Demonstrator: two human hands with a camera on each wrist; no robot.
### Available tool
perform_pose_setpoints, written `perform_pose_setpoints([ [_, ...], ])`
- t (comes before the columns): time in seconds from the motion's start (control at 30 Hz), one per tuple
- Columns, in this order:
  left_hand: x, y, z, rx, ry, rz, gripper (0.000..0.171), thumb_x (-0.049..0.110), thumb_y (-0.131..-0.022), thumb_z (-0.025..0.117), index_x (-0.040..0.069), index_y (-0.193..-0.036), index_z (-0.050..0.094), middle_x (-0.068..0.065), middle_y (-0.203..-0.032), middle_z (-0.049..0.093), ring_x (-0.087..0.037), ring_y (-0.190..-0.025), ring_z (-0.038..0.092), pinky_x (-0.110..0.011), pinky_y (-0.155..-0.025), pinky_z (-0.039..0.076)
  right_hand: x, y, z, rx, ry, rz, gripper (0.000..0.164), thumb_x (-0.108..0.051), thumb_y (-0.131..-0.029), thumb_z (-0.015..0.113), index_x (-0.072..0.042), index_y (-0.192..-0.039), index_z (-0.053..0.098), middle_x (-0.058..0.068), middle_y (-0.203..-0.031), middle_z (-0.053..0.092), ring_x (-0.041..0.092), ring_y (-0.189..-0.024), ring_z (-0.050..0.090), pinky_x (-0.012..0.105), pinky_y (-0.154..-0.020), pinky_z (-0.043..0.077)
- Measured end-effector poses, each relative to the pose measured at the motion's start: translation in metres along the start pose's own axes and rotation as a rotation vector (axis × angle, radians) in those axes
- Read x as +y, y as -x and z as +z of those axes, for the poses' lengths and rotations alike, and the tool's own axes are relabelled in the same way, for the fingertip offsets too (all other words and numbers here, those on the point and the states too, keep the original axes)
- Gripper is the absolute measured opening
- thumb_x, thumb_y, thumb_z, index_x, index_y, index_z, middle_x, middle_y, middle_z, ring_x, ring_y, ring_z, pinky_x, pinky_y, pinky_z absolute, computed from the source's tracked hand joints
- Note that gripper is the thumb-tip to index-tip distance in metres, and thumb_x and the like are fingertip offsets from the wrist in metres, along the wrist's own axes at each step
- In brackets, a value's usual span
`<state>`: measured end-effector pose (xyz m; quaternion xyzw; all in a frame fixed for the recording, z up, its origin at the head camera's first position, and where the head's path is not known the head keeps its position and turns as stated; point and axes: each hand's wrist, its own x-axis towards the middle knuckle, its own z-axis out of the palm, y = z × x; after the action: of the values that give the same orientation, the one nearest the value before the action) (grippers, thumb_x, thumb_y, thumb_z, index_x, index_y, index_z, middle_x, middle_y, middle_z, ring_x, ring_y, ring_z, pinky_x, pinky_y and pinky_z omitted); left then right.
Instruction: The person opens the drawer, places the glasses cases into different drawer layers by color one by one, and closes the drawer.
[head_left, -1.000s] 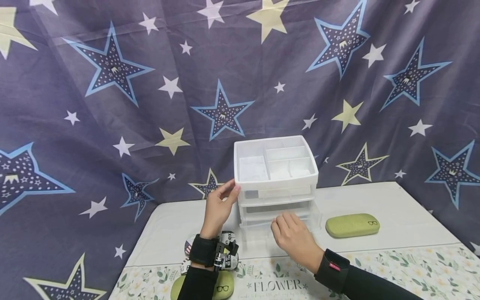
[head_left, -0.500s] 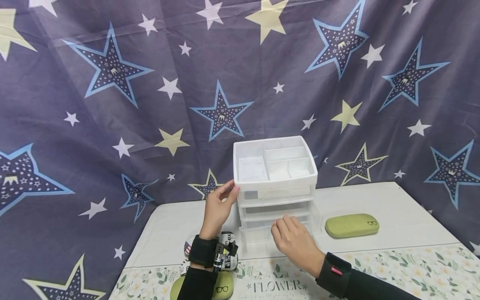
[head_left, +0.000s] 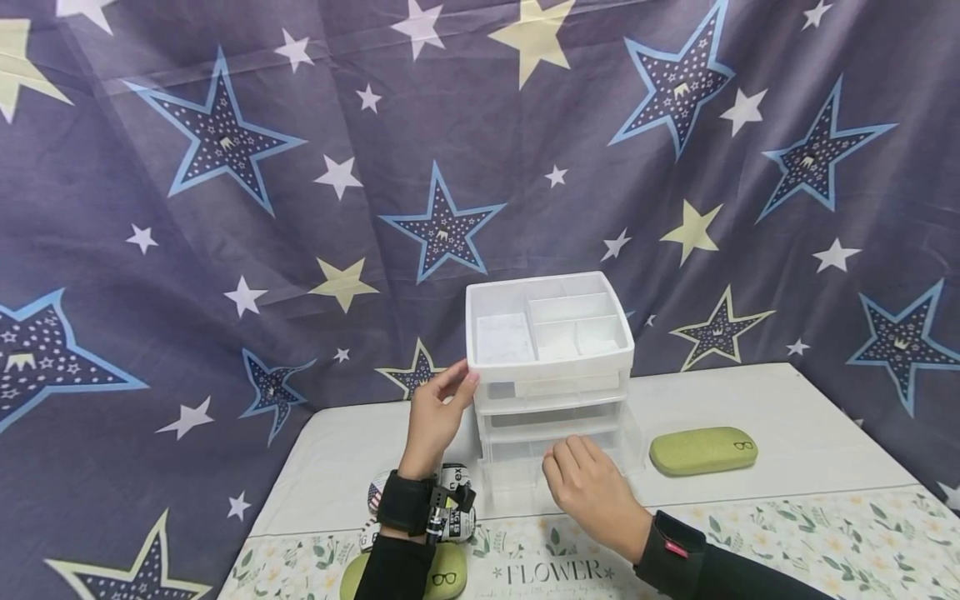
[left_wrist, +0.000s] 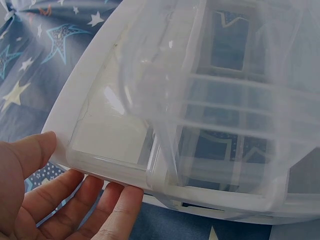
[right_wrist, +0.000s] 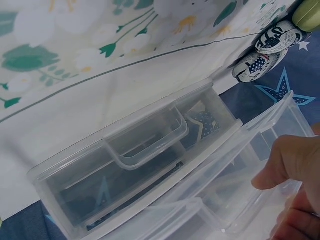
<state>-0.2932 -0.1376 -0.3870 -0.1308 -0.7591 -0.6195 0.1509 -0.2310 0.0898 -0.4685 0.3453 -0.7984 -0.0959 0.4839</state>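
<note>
A small white drawer organizer with a divided top tray stands on the table, its drawers clear plastic. My left hand rests at its left front corner; in the left wrist view the thumb touches the white edge and the nearly straight fingers lie against the side. My right hand grips the front of a clear drawer that stands pulled out. The right wrist view shows the thumb over that drawer's edge, other fingers partly hidden. Below it is a closed lower drawer with a looped handle.
A green glasses case lies right of the organizer. Another green case is partly under the left forearm. Rounded white objects with black print lie beside the left wrist. A starry cloth hangs behind the table.
My right hand has moved slightly down and towards the front, and the clear drawer has slid further out with it. The left hand keeps its place at the corner.
</note>
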Motion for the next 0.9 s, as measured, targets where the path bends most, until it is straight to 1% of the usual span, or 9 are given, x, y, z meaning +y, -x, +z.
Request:
perform_pose_setpoints([
  [0.17,0.0,-0.001,0.001,0.0,0.007,-0.003,0.039,0.017,-0.099,0.071,0.0,-0.134,0.065,-0.018,-0.127,0.068,-0.031,-0.112,0.067,-0.029,-0.088,0.06,-0.001,0.001,-0.002,0.002,-0.004,0.001,0.036,0.005,-0.106,0.032,0.004,-0.091,0.064,0.012,-0.081,0.055,0.026,-0.073,0.053,0.036,-0.068,0.051],
  [0.3,0.0,-0.001,0.001,0.001,0.003,-0.002,0.04,0.018,-0.099,0.071,0.0,-0.134,0.065,-0.018,-0.128,0.068,-0.031,-0.112,0.067,-0.03,-0.089,0.06,-0.002,0.002,-0.004,-0.007,-0.005,0.001,0.038,0.005,-0.107,0.03,0.003,-0.09,0.064,0.011,-0.08,0.055,0.025,-0.072,0.051,0.035,-0.066,0.049],
  [0.5,-0.001,-0.001,0.001,0.004,-0.002,-0.003,0.04,0.018,-0.099,0.071,0.001,-0.135,0.065,-0.018,-0.128,0.068,-0.031,-0.113,0.067,-0.032,-0.089,0.06,-0.003,0.002,-0.006,0.015,-0.001,-0.006,0.038,0.005,-0.107,0.031,0.003,-0.088,0.064,0.01,-0.077,0.053,0.023,-0.069,0.05,0.034,-0.062,0.048],
  [0.77,-0.003,-0.001,0.001,0.005,-0.004,-0.009,0.04,0.018,-0.099,0.071,0.001,-0.135,0.065,-0.018,-0.128,0.068,-0.031,-0.113,0.067,-0.03,-0.089,0.06,-0.005,0.001,-0.008,0.011,0.006,-0.01,0.04,0.004,-0.107,0.03,0.001,-0.087,0.065,0.008,-0.075,0.052,0.021,-0.067,0.048,0.032,-0.059,0.045],
  [0.9,-0.001,-0.001,0.0,0.001,-0.002,-0.005,0.04,0.017,-0.099,0.071,0.0,-0.135,0.064,-0.018,-0.129,0.067,-0.031,-0.113,0.067,-0.029,-0.089,0.06,-0.007,0.003,-0.01,0.013,-0.002,-0.007,0.039,0.005,-0.107,0.03,0.001,-0.088,0.065,0.008,-0.076,0.053,0.022,-0.068,0.049,0.032,-0.06,0.047],
])
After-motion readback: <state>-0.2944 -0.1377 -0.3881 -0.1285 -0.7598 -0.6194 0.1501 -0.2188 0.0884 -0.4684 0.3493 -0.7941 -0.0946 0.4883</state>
